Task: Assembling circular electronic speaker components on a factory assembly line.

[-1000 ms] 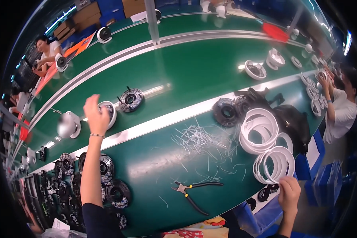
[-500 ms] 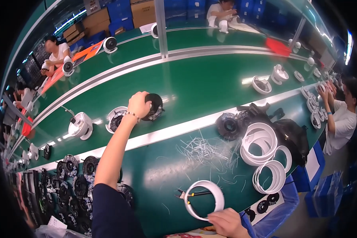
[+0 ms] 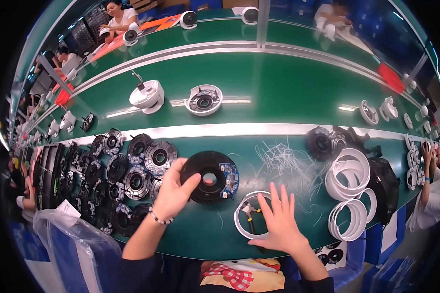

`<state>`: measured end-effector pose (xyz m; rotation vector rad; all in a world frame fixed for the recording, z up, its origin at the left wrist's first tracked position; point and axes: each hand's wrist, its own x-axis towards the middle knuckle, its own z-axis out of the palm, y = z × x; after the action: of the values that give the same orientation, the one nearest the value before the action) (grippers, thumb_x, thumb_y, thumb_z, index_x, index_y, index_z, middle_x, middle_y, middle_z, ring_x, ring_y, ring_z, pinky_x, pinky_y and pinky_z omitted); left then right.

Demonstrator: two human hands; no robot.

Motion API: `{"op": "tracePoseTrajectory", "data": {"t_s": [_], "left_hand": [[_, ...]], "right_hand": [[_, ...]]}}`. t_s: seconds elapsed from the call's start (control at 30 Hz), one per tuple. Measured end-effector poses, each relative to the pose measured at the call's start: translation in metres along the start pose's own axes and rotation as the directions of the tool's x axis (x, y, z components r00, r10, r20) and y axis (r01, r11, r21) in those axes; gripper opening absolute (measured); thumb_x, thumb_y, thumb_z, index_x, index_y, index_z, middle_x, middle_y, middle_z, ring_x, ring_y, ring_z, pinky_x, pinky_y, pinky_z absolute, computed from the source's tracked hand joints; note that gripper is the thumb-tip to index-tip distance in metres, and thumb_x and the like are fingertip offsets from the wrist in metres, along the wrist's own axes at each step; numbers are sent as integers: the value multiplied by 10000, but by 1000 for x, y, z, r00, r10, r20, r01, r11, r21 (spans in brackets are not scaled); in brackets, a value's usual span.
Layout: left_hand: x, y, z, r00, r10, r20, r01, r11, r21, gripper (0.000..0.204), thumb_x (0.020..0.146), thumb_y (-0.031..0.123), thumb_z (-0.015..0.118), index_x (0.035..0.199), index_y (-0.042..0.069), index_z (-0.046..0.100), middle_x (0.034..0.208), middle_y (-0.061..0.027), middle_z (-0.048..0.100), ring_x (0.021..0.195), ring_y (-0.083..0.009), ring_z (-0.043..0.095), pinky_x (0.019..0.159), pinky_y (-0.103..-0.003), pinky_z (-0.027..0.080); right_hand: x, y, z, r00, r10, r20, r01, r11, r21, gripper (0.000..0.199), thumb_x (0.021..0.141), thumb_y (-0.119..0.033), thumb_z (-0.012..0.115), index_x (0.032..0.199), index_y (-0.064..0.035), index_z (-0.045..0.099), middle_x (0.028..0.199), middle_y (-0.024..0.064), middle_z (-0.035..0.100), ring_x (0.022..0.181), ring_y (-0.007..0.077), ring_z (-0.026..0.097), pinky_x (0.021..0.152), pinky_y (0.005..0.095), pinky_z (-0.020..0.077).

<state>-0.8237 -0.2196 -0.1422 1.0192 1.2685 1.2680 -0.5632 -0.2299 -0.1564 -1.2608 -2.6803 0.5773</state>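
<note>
A black round disc (image 3: 200,190) with a hole in its middle and a blue circuit board along its right edge is held up over the near bench. My left hand (image 3: 172,194) grips its left rim, thumb across the front face. My right hand (image 3: 283,225) is open, fingers spread, in front of the right side of a white ring (image 3: 238,225); whether it touches the ring I cannot tell. Inside the ring shows a pair of cutters (image 3: 250,214) with black and yellow handles, partly hidden by that hand.
Many similar black discs (image 3: 137,181) crowd the bench's left. Right lie white plastic clippings (image 3: 283,161), stacked white rings (image 3: 348,173) and a black bag (image 3: 384,183). White housings (image 3: 149,97) stand on the green belt (image 3: 298,93) beyond a pale rail. Other people sit across and at right.
My left hand has brought the black disc back from over the green belt to the near bench. My right hand has opened from its hold on the white ring. The view has swung left.
</note>
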Motion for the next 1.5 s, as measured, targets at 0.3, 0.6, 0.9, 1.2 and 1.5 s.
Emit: {"op": "tracePoseTrajectory", "data": {"t_s": [0.3, 0.6, 0.9, 1.2, 1.5], "left_hand": [[-38, -51, 33, 991, 30, -133, -69, 953, -293, 317, 822, -65, 481, 1132, -44, 415, 1070, -124, 554, 965, -177, 562, 842, -294, 461], [-37, -49, 52, 995, -8, 97, 55, 868, -493, 585, 783, 55, 471, 1330, -9, 275, 1280, -157, 415, 1162, -226, 438, 977, -343, 353], [-49, -79, 41, 973, -24, 229, 200, 586, -786, 735, 813, 495, 451, 1339, 17, 264, 1309, -158, 394, 1188, -276, 415, 994, -410, 336], [-48, -60, 46, 973, -51, 225, 204, 645, -736, 780, 808, 620, 376, 1316, 31, 318, 1276, -158, 419, 1159, -292, 436, 934, -460, 414], [-53, -73, 37, 957, -60, 283, 245, 688, -683, 927, 738, 775, 261, 1330, 63, 304, 1316, -144, 383, 1192, -270, 408, 984, -421, 369]], "right_hand": [[1, 12, -1, 895, 319, -313, 270, 172, 947, 1177, 482, -231, 838, 1366, 57, 118, 1359, 178, 299, 1242, 277, 344, 1011, 370, 293], [27, -40, 3, 840, 133, -525, 147, 877, 457, 1149, 479, -319, 845, 1329, 85, 185, 1325, 232, 301, 1181, 320, 358, 968, 396, 299], [35, -54, 8, 869, 98, -484, 186, 843, 505, 1173, 485, -387, 828, 1334, 84, 171, 1315, 267, 295, 1169, 395, 332, 961, 456, 286], [27, -57, -4, 938, 94, -334, 93, 859, 503, 1241, 499, -330, 851, 1363, 55, 47, 1313, 256, 270, 1191, 351, 345, 935, 426, 364], [36, -74, 9, 925, 139, -353, -7, 936, 352, 1258, 497, -470, 816, 1327, 112, 70, 1296, 290, 268, 1148, 413, 314, 957, 484, 266]]}}
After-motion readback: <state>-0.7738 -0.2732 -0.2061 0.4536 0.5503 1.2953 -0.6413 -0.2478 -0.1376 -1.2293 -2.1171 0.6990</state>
